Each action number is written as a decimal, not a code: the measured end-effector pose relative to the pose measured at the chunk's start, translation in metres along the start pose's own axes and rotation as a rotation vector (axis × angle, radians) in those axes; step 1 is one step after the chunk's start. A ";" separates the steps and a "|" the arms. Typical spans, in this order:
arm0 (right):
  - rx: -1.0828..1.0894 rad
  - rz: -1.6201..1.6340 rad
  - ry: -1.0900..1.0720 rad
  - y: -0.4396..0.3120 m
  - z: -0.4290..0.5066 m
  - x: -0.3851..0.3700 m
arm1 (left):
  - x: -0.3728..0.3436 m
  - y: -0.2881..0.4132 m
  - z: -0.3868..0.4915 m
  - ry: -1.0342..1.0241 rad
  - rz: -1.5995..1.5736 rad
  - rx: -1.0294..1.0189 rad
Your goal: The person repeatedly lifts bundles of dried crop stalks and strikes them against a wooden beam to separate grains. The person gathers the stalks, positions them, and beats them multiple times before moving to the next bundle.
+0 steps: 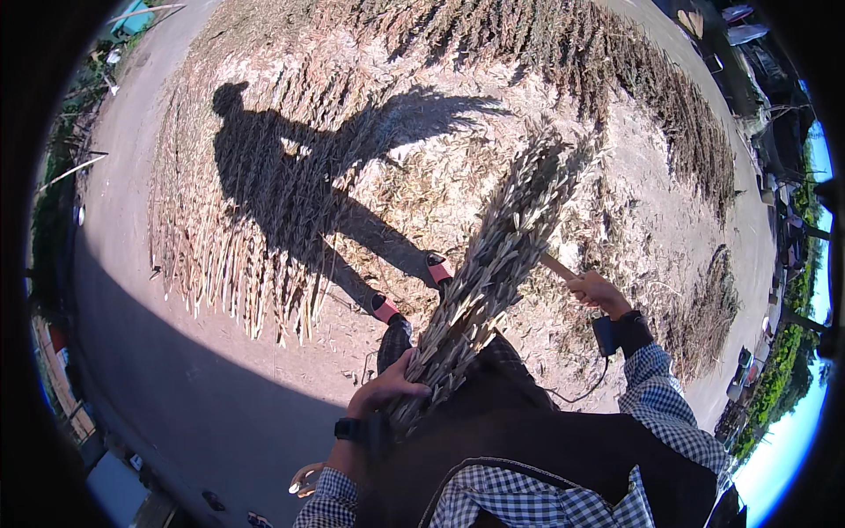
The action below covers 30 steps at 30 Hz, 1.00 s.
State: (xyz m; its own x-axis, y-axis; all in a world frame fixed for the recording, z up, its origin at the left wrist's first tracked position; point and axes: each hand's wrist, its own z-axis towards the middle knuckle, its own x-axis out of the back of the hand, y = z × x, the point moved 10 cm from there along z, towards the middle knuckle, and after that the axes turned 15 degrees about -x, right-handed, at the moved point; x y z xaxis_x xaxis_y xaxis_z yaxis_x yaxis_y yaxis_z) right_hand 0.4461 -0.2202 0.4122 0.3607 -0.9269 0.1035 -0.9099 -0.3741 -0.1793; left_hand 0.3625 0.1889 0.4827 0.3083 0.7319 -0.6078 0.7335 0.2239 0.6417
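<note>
My left hand (395,385) grips the lower end of a thick bundle of dried, pod-covered stalks (488,264), held against my body and slanting up to the right. On the bundle's right side, my right hand (596,294) is closed around a wooden stick (558,266). The stick's far end is hidden behind the stalks. A dark box with a cable (605,336) hangs at my right wrist.
Dried stalks (231,264) lie in rows on the ground at left, under my shadow. More stalks (568,39) spread along the top and right. A smaller heap (709,310) lies at right. Loose chaff (422,191) covers the ground ahead of my feet.
</note>
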 end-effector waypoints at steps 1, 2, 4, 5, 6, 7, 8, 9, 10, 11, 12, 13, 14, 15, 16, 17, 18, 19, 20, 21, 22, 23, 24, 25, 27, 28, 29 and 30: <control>0.185 -0.020 -0.071 -0.024 0.000 -0.005 | 0.003 0.002 0.001 0.039 0.015 0.006; 0.009 0.005 -0.063 -0.008 0.009 -0.001 | 0.006 0.006 0.002 0.077 0.074 -0.017; -0.158 -0.038 0.022 0.009 0.016 0.008 | -0.001 0.011 0.000 0.129 -0.067 -0.063; -0.228 -0.209 0.085 0.013 0.017 0.012 | -0.005 0.010 -0.003 0.169 -0.148 -0.079; -0.367 -0.344 0.187 0.024 0.014 0.019 | -0.013 0.009 -0.003 0.108 -0.152 -0.091; -0.383 -0.590 0.216 0.019 0.013 0.017 | -0.017 0.010 -0.004 0.126 -0.193 -0.145; -0.377 -0.759 0.126 0.010 0.015 0.005 | -0.016 0.007 -0.005 0.164 -0.153 -0.188; -0.466 -0.594 0.012 0.005 0.014 -0.005 | -0.017 0.001 -0.005 0.196 -0.139 -0.206; -0.299 -0.502 -0.082 -0.036 0.024 -0.021 | -0.020 -0.007 -0.005 0.197 -0.132 -0.221; -0.149 -0.371 -0.140 -0.069 0.024 -0.031 | -0.022 -0.016 -0.005 0.202 -0.144 -0.220; -0.142 -0.510 -0.145 -0.088 0.030 -0.041 | -0.024 -0.020 -0.007 0.221 -0.287 -0.289; -0.099 -0.566 -0.243 -0.103 0.030 -0.062 | -0.019 -0.029 -0.011 0.295 -0.229 -0.292; -0.171 -0.589 -0.214 -0.109 0.031 -0.069 | -0.021 -0.032 -0.018 0.323 -0.271 -0.352; -0.097 -0.674 -0.223 -0.120 0.025 -0.088 | -0.026 -0.034 -0.026 0.331 -0.308 -0.425; -0.102 -0.632 -0.220 -0.125 0.021 -0.104 | -0.022 -0.045 -0.039 0.427 -0.200 -0.402; -0.151 -0.620 -0.310 -0.127 0.011 -0.127 | -0.024 -0.048 -0.052 0.474 -0.205 -0.450; -0.119 -0.699 -0.274 -0.140 0.004 -0.145 | -0.027 -0.053 -0.065 0.514 -0.210 -0.496; -0.100 -0.801 -0.191 -0.150 -0.002 -0.158 | -0.029 -0.060 -0.079 0.552 -0.221 -0.536; -0.056 -0.942 -0.173 -0.158 -0.010 -0.180 | -0.031 -0.068 -0.093 0.609 -0.201 -0.571; -0.023 -1.018 -0.168 -0.166 -0.016 -0.203 | -0.034 -0.078 -0.107 0.655 -0.226 -0.628; 0.000 -1.077 -0.227 -0.169 -0.022 -0.233 | -0.038 -0.092 -0.121 0.706 -0.246 -0.654; -0.032 -1.138 -0.192 -0.170 -0.022 -0.256 | -0.035 -0.108 -0.137 0.750 -0.254 -0.689; 0.084 -1.197 -0.242 -0.169 -0.031 -0.293 | -0.036 -0.125 -0.155 0.829 -0.209 -0.665; 0.018 -1.204 -0.253 -0.161 -0.034 -0.321 | -0.037 -0.138 -0.177 0.892 -0.166 -0.693; 0.123 -1.262 -0.266 -0.142 -0.052 -0.389 | -0.043 -0.173 -0.225 1.034 -0.061 -0.635; 0.180 -1.317 -0.259 -0.131 -0.063 -0.426 | -0.051 -0.187 -0.248 1.060 -0.147 -0.675; 0.190 -1.343 -0.291 -0.112 -0.076 -0.459 | -0.060 -0.202 -0.274 1.125 -0.129 -0.673; 0.230 -1.382 -0.278 -0.099 -0.085 -0.492 | -0.067 -0.219 -0.300 1.184 -0.125 -0.659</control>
State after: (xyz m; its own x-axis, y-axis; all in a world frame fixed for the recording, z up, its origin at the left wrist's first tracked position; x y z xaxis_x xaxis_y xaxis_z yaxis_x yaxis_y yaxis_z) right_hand 0.3409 0.2754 0.4624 0.9672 0.2146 0.1360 0.2430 -0.9375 -0.2492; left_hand 0.0001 0.2837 0.5232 -0.6835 0.7184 -0.1294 0.1919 0.3479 0.9177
